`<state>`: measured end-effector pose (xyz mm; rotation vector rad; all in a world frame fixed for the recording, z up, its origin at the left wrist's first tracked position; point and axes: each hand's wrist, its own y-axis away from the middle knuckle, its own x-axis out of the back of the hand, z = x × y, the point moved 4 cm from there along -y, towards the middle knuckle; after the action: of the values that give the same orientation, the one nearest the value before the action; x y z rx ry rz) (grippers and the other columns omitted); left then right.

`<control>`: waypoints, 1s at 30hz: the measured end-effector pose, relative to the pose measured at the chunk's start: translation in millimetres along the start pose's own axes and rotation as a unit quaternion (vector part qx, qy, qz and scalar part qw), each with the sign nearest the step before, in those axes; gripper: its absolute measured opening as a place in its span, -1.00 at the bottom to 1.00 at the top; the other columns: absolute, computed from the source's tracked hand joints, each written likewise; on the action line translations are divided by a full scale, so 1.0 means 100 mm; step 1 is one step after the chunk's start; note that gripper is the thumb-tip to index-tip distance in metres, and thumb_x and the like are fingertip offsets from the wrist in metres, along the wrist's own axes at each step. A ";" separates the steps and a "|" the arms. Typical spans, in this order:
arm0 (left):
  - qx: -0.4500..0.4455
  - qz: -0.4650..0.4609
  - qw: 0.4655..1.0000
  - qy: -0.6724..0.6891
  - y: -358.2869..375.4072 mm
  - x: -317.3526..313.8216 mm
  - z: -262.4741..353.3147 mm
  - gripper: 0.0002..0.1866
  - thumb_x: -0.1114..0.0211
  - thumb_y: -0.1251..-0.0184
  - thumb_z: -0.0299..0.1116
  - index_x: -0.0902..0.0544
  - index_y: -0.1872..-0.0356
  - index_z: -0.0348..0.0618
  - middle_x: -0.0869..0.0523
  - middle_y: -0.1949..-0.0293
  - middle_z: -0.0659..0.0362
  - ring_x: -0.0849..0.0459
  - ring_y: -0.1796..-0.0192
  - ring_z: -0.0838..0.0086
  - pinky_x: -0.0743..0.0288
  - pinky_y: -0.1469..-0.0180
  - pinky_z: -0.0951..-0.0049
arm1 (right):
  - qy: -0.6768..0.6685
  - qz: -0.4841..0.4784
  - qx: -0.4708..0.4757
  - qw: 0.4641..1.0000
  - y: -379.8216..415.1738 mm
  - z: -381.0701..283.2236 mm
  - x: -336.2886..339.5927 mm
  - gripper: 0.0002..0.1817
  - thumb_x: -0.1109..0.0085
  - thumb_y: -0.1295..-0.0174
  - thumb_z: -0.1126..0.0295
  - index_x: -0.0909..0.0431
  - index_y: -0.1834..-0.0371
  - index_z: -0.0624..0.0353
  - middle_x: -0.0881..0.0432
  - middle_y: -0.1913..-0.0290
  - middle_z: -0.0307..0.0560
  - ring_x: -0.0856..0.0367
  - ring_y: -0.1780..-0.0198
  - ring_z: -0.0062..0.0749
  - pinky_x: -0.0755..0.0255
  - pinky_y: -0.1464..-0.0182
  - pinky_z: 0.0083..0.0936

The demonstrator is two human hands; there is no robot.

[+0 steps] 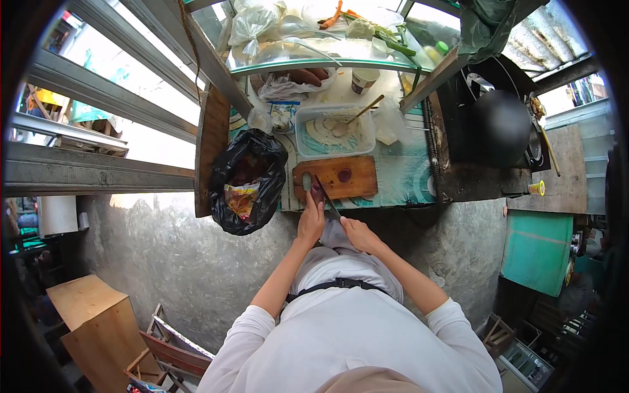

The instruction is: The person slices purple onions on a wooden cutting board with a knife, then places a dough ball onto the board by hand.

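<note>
Currently, our left hand (310,221) pinches a dark red food piece (317,192) just ahead of it, by the cutting board (362,187); our right hand (358,234) grips a knife (330,202). The blade could nick our left hand if the piece slips.

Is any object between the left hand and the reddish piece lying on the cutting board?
Yes: in this view, the knife held in the right hand slants between the left hand and that reddish piece.
</note>
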<state>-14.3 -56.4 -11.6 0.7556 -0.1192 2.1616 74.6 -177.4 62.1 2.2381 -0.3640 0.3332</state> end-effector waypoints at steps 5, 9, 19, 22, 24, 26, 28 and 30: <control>0.020 -0.031 0.999 0.016 -0.01 0.03 0.04 -0.38 0.19 -0.45 -0.15 0.08 -0.36 -0.36 -0.52 0.08 -0.39 -0.53 0.12 -0.26 -0.42 0.14 -0.02 | -0.024 -0.023 -0.017 0.999 -0.05 0.06 0.02 -0.41 0.38 -0.41 0.02 -0.44 0.39 0.36 -0.57 0.38 0.25 -0.56 0.29 0.11 -0.38 0.18 -0.19; 0.021 -0.035 0.999 0.012 -0.01 0.06 0.05 -0.37 0.20 -0.45 -0.15 0.09 -0.36 -0.37 -0.51 0.08 -0.41 -0.53 0.09 -0.27 -0.41 0.10 -0.03 | -0.113 -0.045 -0.004 0.993 -0.17 0.25 -0.09 -0.48 0.39 -0.42 -0.05 -0.27 0.49 0.15 -0.25 0.71 -0.24 -0.18 0.76 -0.57 -0.14 0.75 -0.57; 0.034 -0.051 0.998 0.025 -0.04 0.04 0.02 -0.37 0.19 -0.46 -0.16 0.10 -0.35 -0.42 -0.51 0.07 -0.42 -0.51 0.07 -0.28 -0.39 0.04 -0.01 | -0.150 -0.051 -0.058 0.986 -0.20 0.18 -0.15 -0.49 0.37 -0.40 -0.08 -0.27 0.47 0.14 -0.24 0.70 -0.23 -0.16 0.78 -0.57 -0.08 0.77 -0.54; 0.025 -0.038 0.999 0.016 -0.03 0.01 0.01 -0.37 0.19 -0.46 -0.16 0.08 -0.34 -0.42 -0.51 0.08 -0.43 -0.51 0.06 -0.28 -0.39 0.04 -0.01 | -0.147 -0.025 -0.049 0.988 -0.20 0.16 -0.20 -0.49 0.37 -0.40 -0.09 -0.26 0.47 0.12 -0.22 0.71 -0.25 -0.14 0.79 -0.58 -0.03 0.78 -0.56; 0.020 -0.023 1.000 -0.002 -0.02 0.00 -0.01 -0.37 0.18 -0.45 -0.17 0.07 -0.34 -0.43 -0.51 0.09 -0.42 -0.51 0.06 -0.27 -0.38 0.05 -0.02 | -0.159 -0.022 -0.050 0.986 -0.22 0.19 -0.22 -0.49 0.37 -0.39 -0.10 -0.26 0.46 0.11 -0.22 0.71 -0.26 -0.12 0.80 -0.59 -0.01 0.79 -0.56; 0.020 -0.021 1.000 0.010 -0.02 0.00 0.01 -0.38 0.17 -0.45 -0.17 0.05 -0.33 -0.43 -0.52 0.10 -0.42 -0.51 0.07 -0.27 -0.38 0.06 -0.03 | -0.196 -0.040 -0.074 0.977 -0.25 0.23 -0.22 -0.49 0.37 -0.39 -0.11 -0.26 0.46 0.10 -0.21 0.71 -0.28 -0.10 0.81 -0.59 -0.01 0.80 -0.56; 0.019 -0.009 1.000 0.009 -0.04 0.01 0.05 -0.38 0.17 -0.44 -0.18 0.04 -0.33 -0.43 -0.52 0.10 -0.42 -0.51 0.08 -0.27 -0.39 0.07 -0.03 | -0.246 -0.097 -0.102 0.959 -0.25 0.25 -0.16 -0.50 0.37 -0.38 -0.11 -0.27 0.44 0.09 -0.21 0.71 -0.29 -0.10 0.82 -0.59 -0.03 0.80 -0.56; 0.022 0.006 1.000 -0.007 -0.02 -0.01 0.08 -0.39 0.16 -0.44 -0.18 0.03 -0.33 -0.43 -0.52 0.10 -0.41 -0.52 0.08 -0.27 -0.39 0.07 -0.04 | -0.254 -0.103 -0.109 0.956 -0.23 0.22 -0.14 -0.50 0.36 -0.38 -0.11 -0.29 0.43 0.09 -0.22 0.72 -0.29 -0.11 0.82 -0.59 -0.06 0.79 -0.56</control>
<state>-8.3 -58.3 -5.9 0.7964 -0.0835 2.1778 73.0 -177.5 27.6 2.0943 -0.4063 -0.3858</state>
